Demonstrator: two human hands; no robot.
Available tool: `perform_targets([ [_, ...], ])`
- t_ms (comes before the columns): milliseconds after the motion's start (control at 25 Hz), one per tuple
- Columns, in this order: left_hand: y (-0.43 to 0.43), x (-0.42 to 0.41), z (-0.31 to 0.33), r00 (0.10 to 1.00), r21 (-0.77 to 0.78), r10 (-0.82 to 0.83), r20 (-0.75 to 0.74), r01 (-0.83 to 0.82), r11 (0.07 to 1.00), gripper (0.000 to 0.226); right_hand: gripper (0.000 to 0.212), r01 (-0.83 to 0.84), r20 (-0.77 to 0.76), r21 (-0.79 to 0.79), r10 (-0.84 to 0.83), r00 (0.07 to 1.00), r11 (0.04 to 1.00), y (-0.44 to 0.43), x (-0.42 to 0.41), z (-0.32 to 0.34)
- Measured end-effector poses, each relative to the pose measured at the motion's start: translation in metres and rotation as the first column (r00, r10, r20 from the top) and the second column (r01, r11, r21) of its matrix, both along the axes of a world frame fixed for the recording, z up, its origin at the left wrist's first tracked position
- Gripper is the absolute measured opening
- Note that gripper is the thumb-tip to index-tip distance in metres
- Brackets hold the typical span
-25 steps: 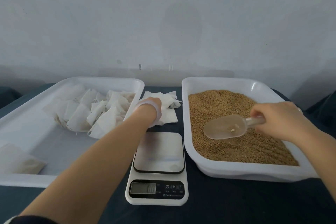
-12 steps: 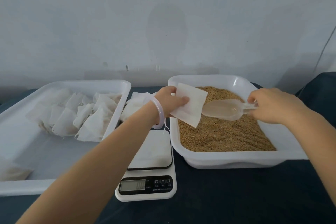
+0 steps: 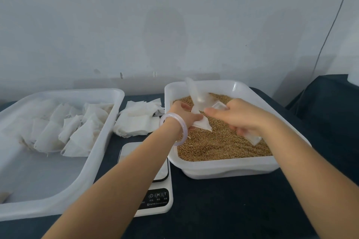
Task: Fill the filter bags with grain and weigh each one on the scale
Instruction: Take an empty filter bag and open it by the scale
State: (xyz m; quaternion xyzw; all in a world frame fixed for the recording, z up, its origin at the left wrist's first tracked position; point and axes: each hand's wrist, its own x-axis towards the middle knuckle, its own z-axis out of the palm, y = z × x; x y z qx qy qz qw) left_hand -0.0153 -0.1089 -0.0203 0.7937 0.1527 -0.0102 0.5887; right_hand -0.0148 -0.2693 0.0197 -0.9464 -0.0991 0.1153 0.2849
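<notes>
Dark cloth (image 3: 233, 209) holds bag tray (image 3: 105, 141), scale (image 3: 158, 198), grain tray (image 3: 229, 167); pale wall (image 3: 174, 25) behind.

Both forearms reach forward — left grip (image 3: 185, 115) pinching, right grip (image 3: 240, 117) curled, blurred — nearly touching.

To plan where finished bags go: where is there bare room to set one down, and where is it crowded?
Free: left tray's near floor, in front of the heaped bags; the dark cloth before the grain tray. Crowded: over the grain, where the left hand grips a filter bag and the right hand the scoop; the forearm crosses the scale.
</notes>
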Motion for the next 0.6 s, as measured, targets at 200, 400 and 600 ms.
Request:
perform_targets([
  [200, -0.002, -0.002, -0.004, 0.999, -0.206, 0.041, -0.026, -0.045, 0.977, 0.028, 0.064, -0.014, -0.085, 0.147, 0.027, 0.996, 0.989, 0.019, -0.002, -0.010],
  [400, -0.002, -0.009, 0.004, 0.992, -0.224, 0.019, -0.127, -0.047, 0.973, 0.016, 0.036, -0.032, -0.079, 0.183, 0.047, 0.996, 0.983, 0.020, -0.001, -0.012],
  [600, 0.012, -0.019, 0.001, 0.951, -0.031, -0.306, 0.051, 0.308, 0.951, 0.045, 0.030, 0.100, -0.160, 0.339, -0.047, 0.986, 0.935, 0.007, 0.010, 0.001],
])
